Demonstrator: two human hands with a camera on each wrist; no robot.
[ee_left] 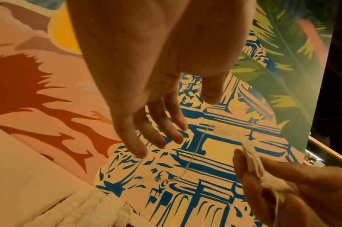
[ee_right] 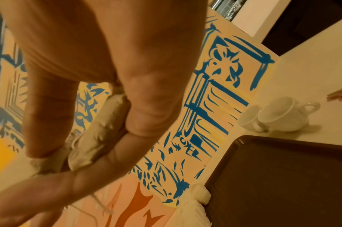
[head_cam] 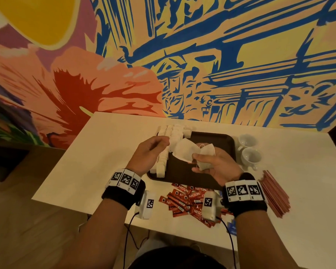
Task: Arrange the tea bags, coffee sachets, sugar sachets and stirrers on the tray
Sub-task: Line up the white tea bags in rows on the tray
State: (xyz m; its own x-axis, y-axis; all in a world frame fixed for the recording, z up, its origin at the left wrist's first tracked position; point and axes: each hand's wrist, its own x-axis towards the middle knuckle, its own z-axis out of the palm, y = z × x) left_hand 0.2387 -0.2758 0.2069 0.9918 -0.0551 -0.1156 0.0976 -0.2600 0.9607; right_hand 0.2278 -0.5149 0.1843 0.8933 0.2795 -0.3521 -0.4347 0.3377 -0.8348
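My right hand holds a small bunch of white tea bags above the dark brown tray. In the right wrist view the thumb and fingers pinch the tea bags. My left hand hovers just left of them with relaxed, spread fingers and grips nothing. A thin string loops from the held tea bags toward the left fingertips. A row of tea bags stands along the tray's left edge.
Red coffee sachets lie in a heap on the white table in front of the tray. A pile of pink stirrers lies to the right. Two white cups stand by the tray's right side. A painted wall rises behind the table.
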